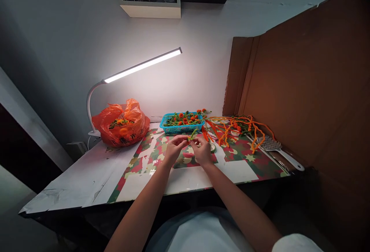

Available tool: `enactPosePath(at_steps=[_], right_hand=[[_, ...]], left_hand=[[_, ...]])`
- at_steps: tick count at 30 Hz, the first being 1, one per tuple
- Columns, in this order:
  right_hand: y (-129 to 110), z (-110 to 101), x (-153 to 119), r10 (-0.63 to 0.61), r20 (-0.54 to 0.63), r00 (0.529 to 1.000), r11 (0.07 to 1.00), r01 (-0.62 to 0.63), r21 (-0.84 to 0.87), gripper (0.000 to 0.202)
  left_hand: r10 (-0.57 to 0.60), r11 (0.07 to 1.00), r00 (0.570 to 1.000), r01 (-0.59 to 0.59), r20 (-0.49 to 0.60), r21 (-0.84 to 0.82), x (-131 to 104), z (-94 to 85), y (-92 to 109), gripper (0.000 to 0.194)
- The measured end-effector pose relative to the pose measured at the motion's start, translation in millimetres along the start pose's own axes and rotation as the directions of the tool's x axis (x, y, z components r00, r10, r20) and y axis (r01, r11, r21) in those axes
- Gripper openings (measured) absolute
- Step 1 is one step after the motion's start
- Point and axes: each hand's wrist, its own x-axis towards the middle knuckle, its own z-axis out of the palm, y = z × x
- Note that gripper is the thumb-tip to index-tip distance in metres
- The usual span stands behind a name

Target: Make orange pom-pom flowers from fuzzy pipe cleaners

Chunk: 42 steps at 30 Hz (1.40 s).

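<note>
Both my hands meet above the middle of the table, pinching a small piece between their fingertips. It looks like a short green pipe cleaner (194, 132), with a yellowish-orange bit at its lower end. My left hand (174, 148) grips it from the left, thumb and fingers pressed together. From the other side, my right hand (201, 150) closes on the same piece. Its exact shape is partly hidden by the fingers. A roll of green tape (213, 147) lies just beside my right hand. Behind the hands stands a blue basket (180, 129) of orange flowers on green stems.
An orange plastic bag (127, 128) with orange and yellow flowers sits at the left, by a lit desk lamp (144, 65). Orange fuzzy pipe cleaners (227, 134) lie at the right, near a grey-white brush (279, 149). A cardboard sheet (303, 90) walls the right side.
</note>
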Motion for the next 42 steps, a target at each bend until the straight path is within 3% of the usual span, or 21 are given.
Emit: enactPosePath(at_steps=[9, 16, 25, 33, 42], right_hand=[[-2.2, -0.1, -1.4, 0.028, -0.007, 1.000, 0.999, -0.028, 0.041, 0.018], [1.1, 0.5, 0.8, 0.051, 0.020, 0.998, 0.998, -0.052, 0.044, 0.017], [4.9, 1.5, 3.6, 0.183, 0.087, 0.979, 0.953, -0.198, 0.228, 0.023], [13.5, 6.3, 5.1, 0.200, 0.044, 0.979, 0.927, -0.204, 0.314, 0.023], [0.2, -0.4, 1.0, 0.138, 0.017, 0.990, 0.975, -0.139, 0.176, 0.020]], left_hand=[[-0.057, 0.994, 0.993, 0.046, 0.106, 0.097, 0.5, -0.3, -9.0, 0.034], [-0.033, 0.992, 0.994, 0.020, 0.105, 0.124, -1.9, 2.8, -3.6, 0.031], [-0.119, 0.990, 0.987, 0.109, 0.107, 0.088, -1.9, 1.4, -2.3, 0.036], [-0.126, 0.991, 0.988, 0.121, 0.084, 0.063, -2.6, 2.9, 3.4, 0.036], [-0.171, 0.985, 0.985, 0.171, 0.020, 0.021, -0.3, 3.9, 0.5, 0.041]])
